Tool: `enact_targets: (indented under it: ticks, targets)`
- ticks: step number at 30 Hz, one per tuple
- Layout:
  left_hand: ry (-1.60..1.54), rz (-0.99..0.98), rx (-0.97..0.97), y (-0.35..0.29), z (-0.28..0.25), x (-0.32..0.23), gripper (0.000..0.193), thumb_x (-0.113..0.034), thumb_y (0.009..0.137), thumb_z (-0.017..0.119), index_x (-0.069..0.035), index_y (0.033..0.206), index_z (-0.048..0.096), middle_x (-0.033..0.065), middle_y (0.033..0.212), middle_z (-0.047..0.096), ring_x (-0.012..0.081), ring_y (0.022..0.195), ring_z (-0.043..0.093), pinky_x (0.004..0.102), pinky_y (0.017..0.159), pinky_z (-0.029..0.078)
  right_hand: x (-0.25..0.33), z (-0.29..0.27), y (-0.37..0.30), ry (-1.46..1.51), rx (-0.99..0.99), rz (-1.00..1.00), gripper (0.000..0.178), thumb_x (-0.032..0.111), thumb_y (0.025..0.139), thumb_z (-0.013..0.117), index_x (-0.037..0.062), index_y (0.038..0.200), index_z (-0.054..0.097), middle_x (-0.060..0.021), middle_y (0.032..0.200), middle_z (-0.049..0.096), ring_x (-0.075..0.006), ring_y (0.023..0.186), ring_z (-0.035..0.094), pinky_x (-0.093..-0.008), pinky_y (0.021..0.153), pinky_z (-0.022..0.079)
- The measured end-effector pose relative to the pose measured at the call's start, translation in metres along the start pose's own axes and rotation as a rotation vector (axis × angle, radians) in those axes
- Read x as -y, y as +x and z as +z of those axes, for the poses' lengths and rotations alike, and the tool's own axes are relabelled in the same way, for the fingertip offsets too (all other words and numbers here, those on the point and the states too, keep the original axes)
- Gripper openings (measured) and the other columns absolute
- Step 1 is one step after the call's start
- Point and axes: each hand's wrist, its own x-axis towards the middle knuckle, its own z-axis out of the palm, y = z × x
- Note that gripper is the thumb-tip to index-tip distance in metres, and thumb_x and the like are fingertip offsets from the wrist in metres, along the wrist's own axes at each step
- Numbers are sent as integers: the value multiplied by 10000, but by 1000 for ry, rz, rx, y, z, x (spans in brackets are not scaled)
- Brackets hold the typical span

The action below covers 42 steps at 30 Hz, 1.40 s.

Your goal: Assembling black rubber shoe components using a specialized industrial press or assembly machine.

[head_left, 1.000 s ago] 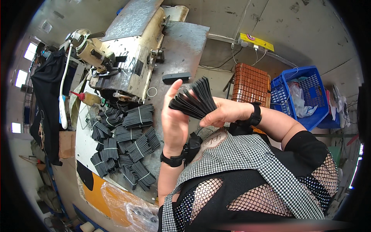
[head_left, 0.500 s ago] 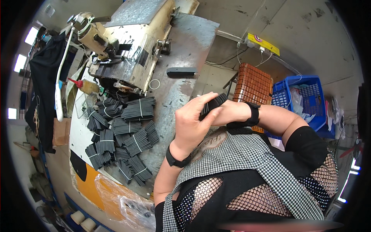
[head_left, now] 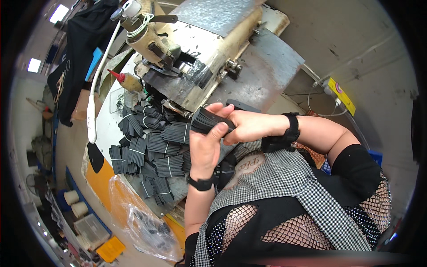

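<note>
Above the near edge of the worktable I hold a stack of black strips (head_left: 205, 120), its strip edges fanned toward the machine. My left hand (head_left: 204, 149) is closed round the stack from below, thumb along its near side. My right hand (head_left: 251, 127) grips the stack's right end, fingers partly hidden behind it. Just beyond the right hand lies another dark flat stack (head_left: 242, 105). Left of my hands, several banded bundles of black strips (head_left: 169, 166) are heaped on the table, each tied with a pale band.
An oily cream-coloured machine (head_left: 187, 75) stands at the back of the worktable (head_left: 271, 66). Beside it are a red-tipped bottle (head_left: 129, 81) and a white lamp arm (head_left: 91, 120). Clear plastic bags (head_left: 147, 222) hang at the front left. A yellow power strip (head_left: 341, 96) is on the right.
My view has turned, so the table sits further right. The stack has come left toward the bundles, and my left hand has shifted from over it to under it.
</note>
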Motion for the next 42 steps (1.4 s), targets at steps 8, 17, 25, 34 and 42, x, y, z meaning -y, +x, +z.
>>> enact_targets:
  ticks: [8, 17, 25, 34, 42]
  targets:
    - [-184, 36, -127, 26, -20, 5, 262, -137, 904, 617, -20, 1125, 537, 162, 1076, 626, 298, 1051, 606, 472, 977, 464, 1, -30, 17, 348, 361, 100, 394, 410, 893, 607, 33, 794, 555, 15, 588, 473, -73, 468, 433, -219, 432, 348]
    - [-253, 1, -77, 33, -39, -4, 330, -149, 955, 527, -8, 1241, 445, 175, 1149, 584, 303, 1123, 571, 484, 1042, 415, -16, -12, 24, 851, 305, 8, 422, 442, 992, 422, 39, 912, 515, 16, 658, 479, -64, 512, 418, -220, 475, 363]
    - [1638, 797, -23, 25, -47, -48, 695, -76, 728, 630, -61, 1382, 395, 225, 1456, 311, 383, 1391, 235, 529, 1140, 134, -10, -18, 32, 673, 91, -12, 442, 489, 984, 404, 61, 924, 493, 58, 630, 345, -49, 505, 302, -211, 442, 280]
    - [1593, 560, 202, 45, -69, -60, 668, -44, 705, 680, -71, 1333, 455, 161, 1397, 433, 344, 1349, 344, 494, 1113, 246, 8, -3, 43, 619, 65, 15, 426, 502, 974, 420, 92, 899, 509, 87, 614, 303, -30, 490, 245, -204, 434, 225]
    - [2165, 222, -385, 70, -227, -155, 413, -5, 755, 549, -100, 1147, 640, 41, 1272, 583, 317, 1270, 413, 547, 1095, 151, 13, 4, 44, 650, 87, 26, 410, 453, 989, 425, 61, 939, 533, 72, 653, 325, -32, 547, 280, -202, 468, 259]
